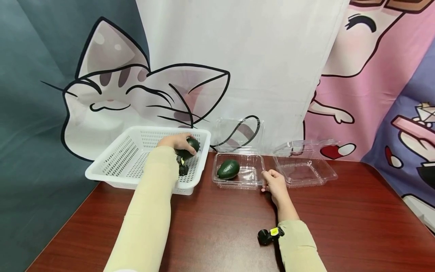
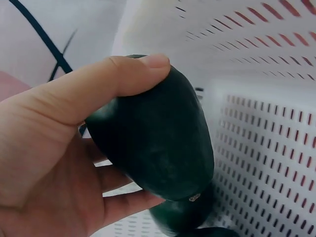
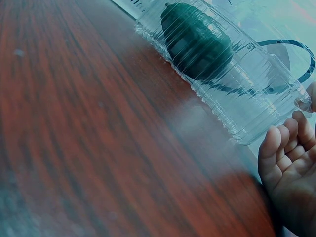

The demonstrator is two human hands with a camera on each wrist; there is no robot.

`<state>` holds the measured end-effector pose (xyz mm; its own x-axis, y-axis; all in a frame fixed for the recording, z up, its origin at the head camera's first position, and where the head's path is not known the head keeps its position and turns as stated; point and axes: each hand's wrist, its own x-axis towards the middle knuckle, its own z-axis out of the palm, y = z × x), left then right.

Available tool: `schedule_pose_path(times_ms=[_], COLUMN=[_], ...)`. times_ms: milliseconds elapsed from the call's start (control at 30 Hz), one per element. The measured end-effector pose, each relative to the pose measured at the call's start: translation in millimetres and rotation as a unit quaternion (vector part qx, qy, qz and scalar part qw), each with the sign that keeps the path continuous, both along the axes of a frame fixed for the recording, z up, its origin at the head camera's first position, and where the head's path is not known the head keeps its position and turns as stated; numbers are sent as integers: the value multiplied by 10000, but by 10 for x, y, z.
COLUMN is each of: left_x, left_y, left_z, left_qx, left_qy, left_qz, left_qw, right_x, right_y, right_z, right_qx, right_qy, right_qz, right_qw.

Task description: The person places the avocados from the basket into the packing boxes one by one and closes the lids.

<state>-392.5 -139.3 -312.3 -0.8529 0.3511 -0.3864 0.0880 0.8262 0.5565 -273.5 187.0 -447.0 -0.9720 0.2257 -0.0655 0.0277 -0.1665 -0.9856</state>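
Note:
My left hand [image 1: 174, 142] grips a dark green avocado [image 2: 158, 133] inside the white basket [image 1: 102, 176], near its right side. The thumb lies across the fruit's top while the other fingers curl beneath. Below it, another avocado [image 2: 178, 217] partly shows in the left wrist view. With thumb and forefinger, my right hand [image 1: 276, 184] pinches the front right corner of a clear plastic container [image 1: 252, 173]. One avocado [image 1: 228, 169] lies in the left part of that container, and its hinged lid [image 1: 238, 134] stands up behind.
A second clear container [image 1: 306, 172] with its lid raised stands to the right, beside the first. Printed cloth [image 1: 265, 56] hangs behind the reddish-brown table [image 1: 217, 226]. A small black camera [image 1: 266, 236] is strapped at the right wrist.

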Motion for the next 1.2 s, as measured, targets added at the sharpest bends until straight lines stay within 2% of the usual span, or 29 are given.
schedule_pose_path(times_ms=[67, 167, 400, 567, 933, 1200], left_x=[3, 12, 13, 29, 76, 99], left_y=[7, 34, 90, 103, 285, 398], left_z=[42, 118, 282, 381, 572, 635], left_qx=[179, 192, 139, 201, 65, 94], left_qy=[-37, 146, 419, 384, 704, 757], left_qz=[182, 335, 404, 458, 183, 120], left_qw=[9997, 9991, 9982, 9980, 9973, 9970], right_x=[7, 17, 27, 19, 7, -8], right_y=[0, -1, 0, 1, 17, 11], right_z=[11, 22, 25, 25, 1, -10], right_qx=[-12, -29, -62, -71, -49, 57], right_qy=[-5, 10, -23, -32, -58, 30], right_qz=[-4, 3, 6, 16, 18, 43], right_qw=[10000, 10000, 10000, 10000, 10000, 10000])
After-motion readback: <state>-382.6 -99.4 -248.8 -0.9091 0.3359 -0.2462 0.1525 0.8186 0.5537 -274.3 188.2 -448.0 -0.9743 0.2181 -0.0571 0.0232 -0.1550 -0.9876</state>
